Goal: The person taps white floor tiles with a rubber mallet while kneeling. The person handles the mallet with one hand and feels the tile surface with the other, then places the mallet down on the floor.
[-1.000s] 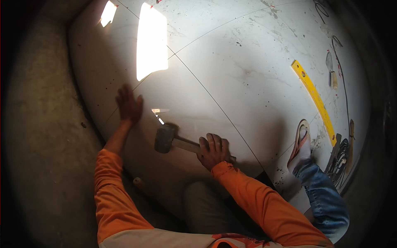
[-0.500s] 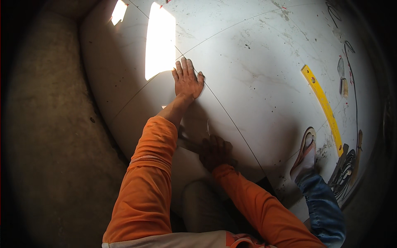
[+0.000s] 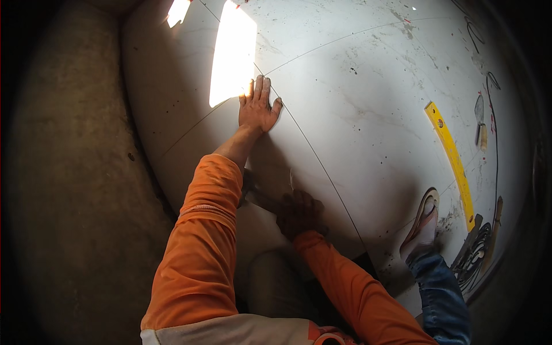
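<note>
My left hand (image 3: pixel 259 109) lies flat on the pale marbled floor tiles (image 3: pixel 201 155), fingers slightly apart, beside the crossing of the tile joints. A bright patch of light touches its fingertips. In the shadow closer to my body, my right hand (image 3: pixel 302 214) is wrapped round the handle of a mallet (image 3: pixel 264 201). The mallet's dark head is partly hidden behind my left orange sleeve, and I cannot tell whether it touches the tile.
A yellow spirit level (image 3: pixel 453 161) lies on the right, with a trowel (image 3: pixel 479 121) beyond it. Coiled cable (image 3: pixel 476 253) lies near a sandalled foot (image 3: pixel 424 224) in blue jeans. Rough bare concrete (image 3: pixel 63 172) borders the tiles on the left.
My left hand has shifted slightly left, away from the long tile joint. More of the mallet's head shows beside my sleeve. The whole view has turned a little.
</note>
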{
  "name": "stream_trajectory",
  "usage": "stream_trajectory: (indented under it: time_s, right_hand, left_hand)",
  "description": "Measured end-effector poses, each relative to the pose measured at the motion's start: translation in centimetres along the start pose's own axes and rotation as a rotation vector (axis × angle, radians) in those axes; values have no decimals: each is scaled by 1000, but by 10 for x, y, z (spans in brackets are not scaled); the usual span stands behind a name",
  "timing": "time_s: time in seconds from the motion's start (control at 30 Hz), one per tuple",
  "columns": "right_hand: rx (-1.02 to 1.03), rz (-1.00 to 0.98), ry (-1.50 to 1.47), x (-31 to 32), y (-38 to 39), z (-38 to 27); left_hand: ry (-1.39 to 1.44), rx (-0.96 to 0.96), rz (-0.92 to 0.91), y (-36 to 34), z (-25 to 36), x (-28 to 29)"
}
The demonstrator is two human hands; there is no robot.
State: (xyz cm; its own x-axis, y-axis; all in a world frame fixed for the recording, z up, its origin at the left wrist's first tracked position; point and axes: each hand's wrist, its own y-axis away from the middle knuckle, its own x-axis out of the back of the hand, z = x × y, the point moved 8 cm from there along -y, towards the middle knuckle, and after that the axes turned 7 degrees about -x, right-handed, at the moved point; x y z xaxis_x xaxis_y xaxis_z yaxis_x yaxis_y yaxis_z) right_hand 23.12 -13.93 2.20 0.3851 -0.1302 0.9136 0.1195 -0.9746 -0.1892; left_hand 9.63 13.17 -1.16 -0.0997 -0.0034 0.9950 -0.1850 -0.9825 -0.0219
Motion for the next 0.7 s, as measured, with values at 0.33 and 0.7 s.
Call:
stream_trajectory:
  time_s: [0.33, 0.7]
  right_hand:
    - [19, -61, -25, 11, -4, -3]
    - [28, -151, 71, 9, -3, -14]
  left_hand:
    - [-46, -58, 135, 124, -141, 22]
    - [-177, 365, -7, 160, -170, 14]
